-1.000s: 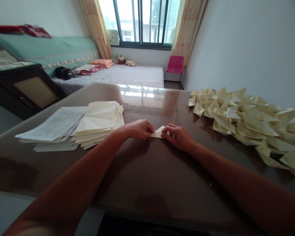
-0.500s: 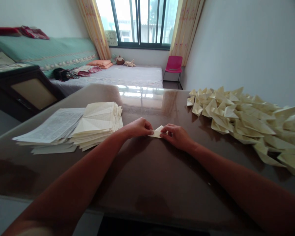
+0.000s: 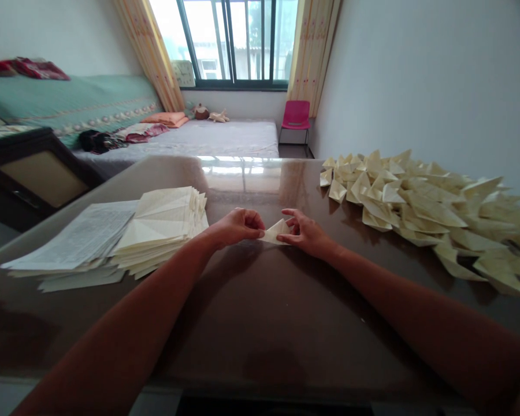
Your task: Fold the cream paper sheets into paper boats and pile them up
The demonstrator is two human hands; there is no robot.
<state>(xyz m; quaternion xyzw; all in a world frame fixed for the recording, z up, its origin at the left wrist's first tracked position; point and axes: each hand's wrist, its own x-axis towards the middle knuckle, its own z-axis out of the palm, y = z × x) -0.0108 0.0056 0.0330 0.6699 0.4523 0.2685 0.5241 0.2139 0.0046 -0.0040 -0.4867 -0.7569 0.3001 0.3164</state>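
Between my two hands is a small cream paper boat (image 3: 275, 233), folded, with a pointed peak in its middle. My left hand (image 3: 241, 224) pinches its left tip between thumb and fingers. At its right end, my right hand (image 3: 305, 232) has the thumb on the near side and the fingers behind, the index finger raised. To the left lies a stack of creased cream paper sheets (image 3: 158, 216), close to my left forearm. A large heap of folded paper boats (image 3: 420, 202) spreads over the right side.
The brown glossy table (image 3: 260, 323) carries everything. Printed sheets (image 3: 78, 231) lie left of the cream stack. Beyond the table are a bed (image 3: 234, 136), a pink chair (image 3: 296, 117) and a window (image 3: 238, 43). A dark cabinet (image 3: 39, 173) stands at the left.
My right fingers have loosened and the index finger has lifted, showing more of the paper's peak. My left hand keeps its pinch. The view has turned slightly to the right.
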